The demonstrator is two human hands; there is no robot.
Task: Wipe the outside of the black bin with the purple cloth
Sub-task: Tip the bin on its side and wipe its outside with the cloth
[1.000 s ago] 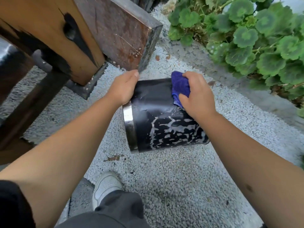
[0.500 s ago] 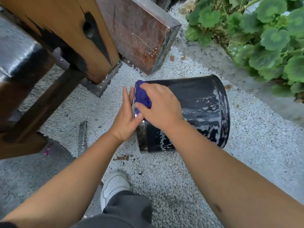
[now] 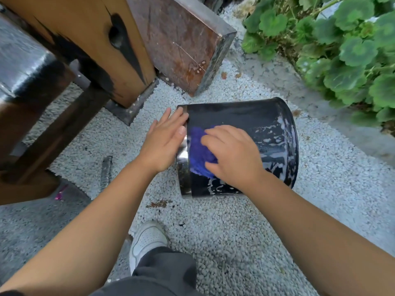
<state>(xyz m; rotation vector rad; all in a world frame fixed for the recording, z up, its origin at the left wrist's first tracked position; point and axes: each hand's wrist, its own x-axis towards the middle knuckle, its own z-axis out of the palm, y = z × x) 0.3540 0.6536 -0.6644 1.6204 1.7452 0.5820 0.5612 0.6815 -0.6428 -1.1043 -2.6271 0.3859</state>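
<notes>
Black bin [image 3: 245, 116] on its side on gravel at frame centre; right hand [image 3: 233, 154], fingers pressed flat on the purple cloth [image 3: 198, 150], has slid from the shiny rim band toward mid-wall, suds remaining rightward; left hand [image 3: 164, 142], fingers spread, steadies the rim

Pale fine gravel [image 3: 224, 231] is covering the ground, meeting a strip of grey concrete [image 3: 333, 133]. Beyond the fingertips, an orange-brown wooden post [image 3: 85, 39] and a rusty slab [image 3: 177, 45] are standing upright. Green round-leaved plants [image 3: 342, 50] are spreading under soft daylight.
</notes>
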